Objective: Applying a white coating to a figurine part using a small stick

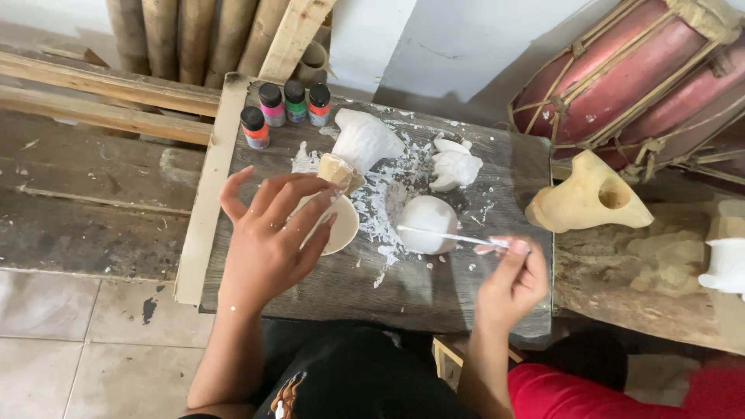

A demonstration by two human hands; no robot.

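My left hand (268, 233) grips a small carved piece (334, 209), pale wood partly coated in white, over a dark wooden board (434, 287). My right hand (514, 275) pinches a thin white-coated brush (442, 235) whose tip reaches left past a round white-painted lump (425, 223). White paint is smeared across the middle of the board. Two more white-painted carvings stand further back: one (363, 138) near the centre, another (454, 164) to its right.
Several small paint bottles (283, 109) with black caps stand at the board's back left. An unpainted wooden carving (586, 198) lies to the right, a red rope-laced drum (636, 77) behind it. Bamboo poles (194, 35) lean at the back. A white carving (725, 265) sits far right.
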